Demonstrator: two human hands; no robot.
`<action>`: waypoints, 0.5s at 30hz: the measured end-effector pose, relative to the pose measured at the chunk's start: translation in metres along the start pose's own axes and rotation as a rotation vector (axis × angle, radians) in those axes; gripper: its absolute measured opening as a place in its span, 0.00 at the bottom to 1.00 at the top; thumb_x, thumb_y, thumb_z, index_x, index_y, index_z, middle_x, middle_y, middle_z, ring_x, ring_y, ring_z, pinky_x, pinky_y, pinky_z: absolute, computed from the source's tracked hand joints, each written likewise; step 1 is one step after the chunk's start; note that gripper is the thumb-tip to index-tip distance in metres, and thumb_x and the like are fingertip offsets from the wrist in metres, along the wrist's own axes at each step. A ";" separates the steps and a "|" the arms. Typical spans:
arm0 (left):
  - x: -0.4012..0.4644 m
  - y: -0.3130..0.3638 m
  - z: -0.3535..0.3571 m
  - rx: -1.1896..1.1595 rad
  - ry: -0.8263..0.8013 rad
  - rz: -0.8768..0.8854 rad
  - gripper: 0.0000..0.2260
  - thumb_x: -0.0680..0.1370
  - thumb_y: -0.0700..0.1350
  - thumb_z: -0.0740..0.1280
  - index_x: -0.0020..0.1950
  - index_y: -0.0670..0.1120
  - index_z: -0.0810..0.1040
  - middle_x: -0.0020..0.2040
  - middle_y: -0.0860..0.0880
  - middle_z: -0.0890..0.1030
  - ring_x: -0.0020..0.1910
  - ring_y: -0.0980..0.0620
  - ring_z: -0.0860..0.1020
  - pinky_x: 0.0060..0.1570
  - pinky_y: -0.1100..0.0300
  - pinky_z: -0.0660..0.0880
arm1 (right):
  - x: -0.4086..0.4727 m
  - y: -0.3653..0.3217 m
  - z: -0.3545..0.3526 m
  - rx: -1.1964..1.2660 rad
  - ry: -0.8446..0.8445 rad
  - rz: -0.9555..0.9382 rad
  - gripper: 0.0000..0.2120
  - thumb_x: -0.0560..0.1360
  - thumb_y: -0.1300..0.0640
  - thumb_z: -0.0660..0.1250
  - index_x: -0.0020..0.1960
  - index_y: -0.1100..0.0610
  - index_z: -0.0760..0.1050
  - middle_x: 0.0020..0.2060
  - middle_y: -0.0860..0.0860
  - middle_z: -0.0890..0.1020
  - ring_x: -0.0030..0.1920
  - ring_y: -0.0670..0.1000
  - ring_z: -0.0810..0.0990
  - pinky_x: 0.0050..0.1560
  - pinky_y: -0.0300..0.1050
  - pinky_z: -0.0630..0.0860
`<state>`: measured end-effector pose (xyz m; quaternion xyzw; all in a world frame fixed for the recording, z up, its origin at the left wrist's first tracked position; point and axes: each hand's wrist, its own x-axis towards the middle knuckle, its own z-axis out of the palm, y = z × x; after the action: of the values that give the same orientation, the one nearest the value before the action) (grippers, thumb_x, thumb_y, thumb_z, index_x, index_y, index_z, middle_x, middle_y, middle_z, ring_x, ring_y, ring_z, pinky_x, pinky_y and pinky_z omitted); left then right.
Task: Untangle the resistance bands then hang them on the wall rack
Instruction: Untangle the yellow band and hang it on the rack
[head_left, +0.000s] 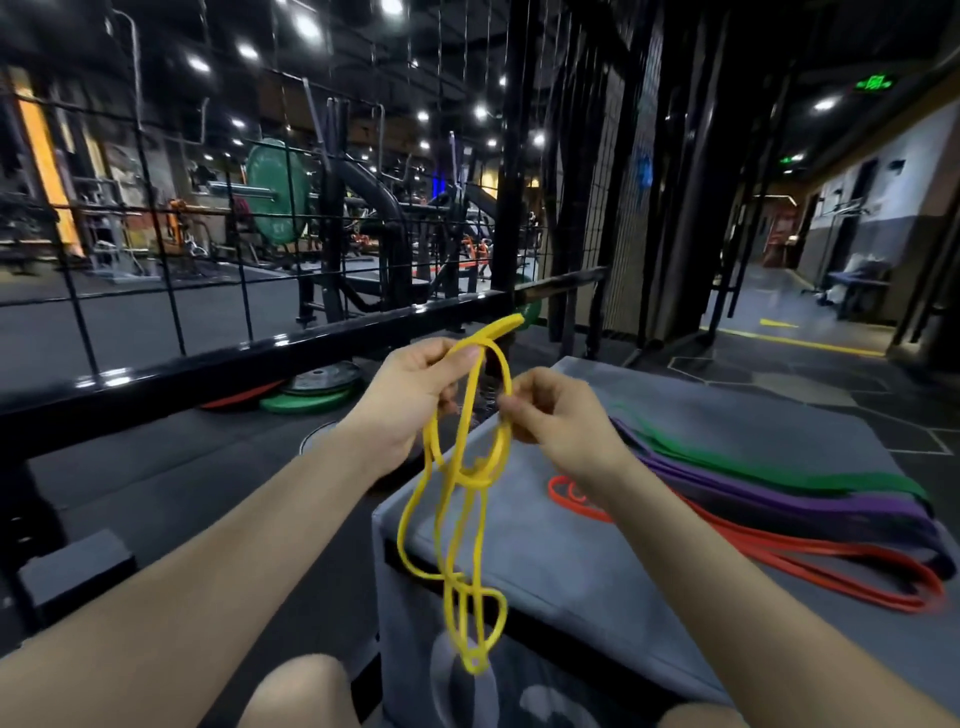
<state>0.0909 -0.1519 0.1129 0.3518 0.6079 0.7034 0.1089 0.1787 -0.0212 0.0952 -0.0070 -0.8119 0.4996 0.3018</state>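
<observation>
While the green band (769, 465), purple band (779, 501) and red band (810, 553) already lie flat and side by side on the grey padded box (545, 571), the yellow band (470, 483) is the one being worked on, so I'd say we're in the untangling step and hanging hasn't started. It's held up in the air just over the near-left corner of that box, with loops twisted through each other about halfway down and again near the bottom. Left hand (410, 400) has its fingers curled round the top of the band, thumb pressing the strand down, and a folded end pokes out past it away from the box. Right hand (556, 415) sits just beside it over the box, fingertips pinched together on one strand of the upper loop. Next move, my guess, is pulling that pinched strand out through the mid knot without tightening it. Can't tell which of the black grid panels (156, 218) beyond the box's left side counts as the rack, honestly.
</observation>
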 end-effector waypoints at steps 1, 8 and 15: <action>0.001 -0.001 -0.006 0.068 0.040 0.002 0.08 0.77 0.44 0.65 0.38 0.49 0.78 0.28 0.53 0.67 0.28 0.56 0.64 0.30 0.64 0.66 | 0.002 0.002 -0.001 0.060 0.048 0.009 0.09 0.77 0.64 0.62 0.39 0.58 0.71 0.30 0.52 0.74 0.31 0.48 0.71 0.37 0.42 0.71; 0.003 -0.012 -0.024 0.441 0.083 -0.004 0.07 0.71 0.45 0.74 0.44 0.46 0.78 0.35 0.50 0.76 0.30 0.55 0.71 0.30 0.66 0.69 | 0.010 -0.009 -0.021 0.101 0.289 0.016 0.11 0.81 0.63 0.54 0.40 0.56 0.62 0.29 0.51 0.73 0.25 0.44 0.71 0.28 0.39 0.70; 0.009 -0.013 -0.022 0.757 0.159 0.190 0.04 0.76 0.46 0.67 0.41 0.51 0.76 0.40 0.50 0.73 0.36 0.52 0.73 0.38 0.60 0.72 | 0.011 -0.009 -0.033 0.047 0.280 0.001 0.12 0.80 0.62 0.56 0.38 0.55 0.63 0.27 0.50 0.69 0.26 0.46 0.64 0.29 0.39 0.61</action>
<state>0.0666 -0.1610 0.1037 0.3662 0.7955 0.4615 -0.1416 0.1886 0.0041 0.1181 -0.0701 -0.7500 0.5128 0.4118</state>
